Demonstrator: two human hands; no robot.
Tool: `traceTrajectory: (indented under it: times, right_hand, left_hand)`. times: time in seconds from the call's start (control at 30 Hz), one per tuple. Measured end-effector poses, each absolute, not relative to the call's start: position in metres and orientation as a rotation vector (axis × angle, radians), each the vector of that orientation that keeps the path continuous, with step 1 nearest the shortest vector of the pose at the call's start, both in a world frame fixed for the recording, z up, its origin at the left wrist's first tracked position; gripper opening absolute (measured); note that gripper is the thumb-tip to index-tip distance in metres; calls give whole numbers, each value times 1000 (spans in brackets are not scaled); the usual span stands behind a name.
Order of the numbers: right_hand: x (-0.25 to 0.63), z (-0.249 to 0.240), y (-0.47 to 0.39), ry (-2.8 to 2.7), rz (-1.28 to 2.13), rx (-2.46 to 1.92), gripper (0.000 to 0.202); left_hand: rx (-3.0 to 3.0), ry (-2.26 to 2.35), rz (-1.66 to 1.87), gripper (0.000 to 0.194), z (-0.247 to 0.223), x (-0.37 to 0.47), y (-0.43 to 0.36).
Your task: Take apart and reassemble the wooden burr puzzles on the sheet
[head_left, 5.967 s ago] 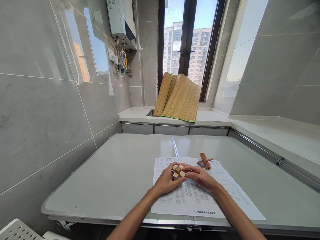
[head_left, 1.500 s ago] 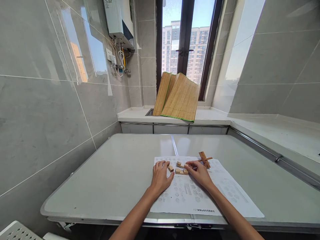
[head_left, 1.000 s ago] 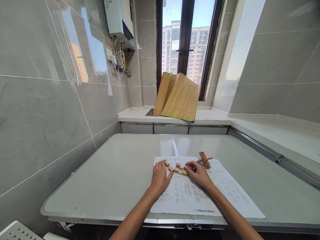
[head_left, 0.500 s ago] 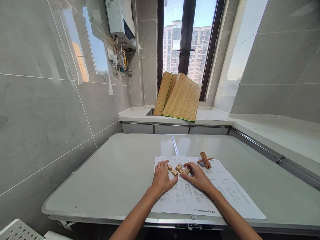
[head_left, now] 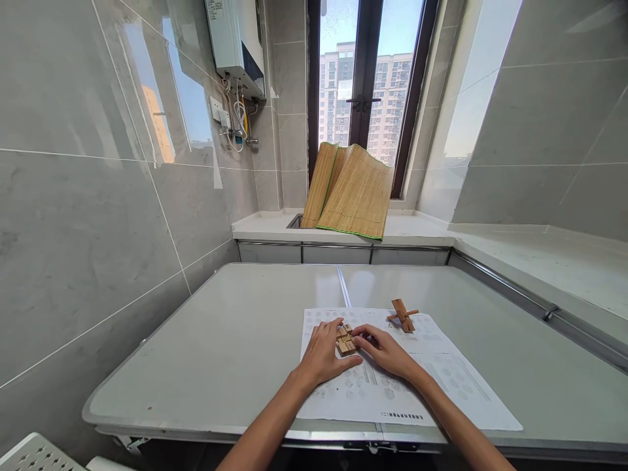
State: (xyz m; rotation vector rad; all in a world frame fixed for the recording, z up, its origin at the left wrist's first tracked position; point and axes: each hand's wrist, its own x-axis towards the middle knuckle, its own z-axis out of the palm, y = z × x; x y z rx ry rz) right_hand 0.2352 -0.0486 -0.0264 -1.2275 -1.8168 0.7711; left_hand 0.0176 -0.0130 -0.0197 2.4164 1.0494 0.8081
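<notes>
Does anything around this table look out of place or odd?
Just the woven mat: it stands bent on the white ledge before the window, seemingly propped rather than laid flat. No spill shows.

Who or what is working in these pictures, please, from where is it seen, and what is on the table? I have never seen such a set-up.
There is no machine here: a person works with a bare left hand and right hand. All pictures come from one camera on the person's head, looking forward and down. On the table is a printed paper. Small wooden blocks sit close together over it, between the hands. Fingers of both hands are at the blocks; how firmly they hold is not clear. A brown wooden cross lies near the paper's far edge.
</notes>
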Motion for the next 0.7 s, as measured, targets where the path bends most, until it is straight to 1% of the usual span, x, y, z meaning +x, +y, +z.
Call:
traceTrajectory:
  times: [0.1,0.27,0.43,0.6,0.7]
  right_hand:
    - [235,-22,-50,-1838,817,-1204,30]
    - [236,-22,-49,-1798,827,-1207,30]
    - [239,-29,-44,-1719,762,-1267,33]
    - [240,-30,-44,-1730,744,-1300,37]
    - [239,-28,-45,-1724,733,-1304,37]
  left_hand:
    - [2405,1050,806,89,-19,18,-13]
    - [2406,1102,813,77,-19,20,-12]
    - [2357,1275,855,78,-17,17,-2]
    - [2304,1513,971,61,-18,6,18]
    - [2317,1618,1039,54,-24,0,27]
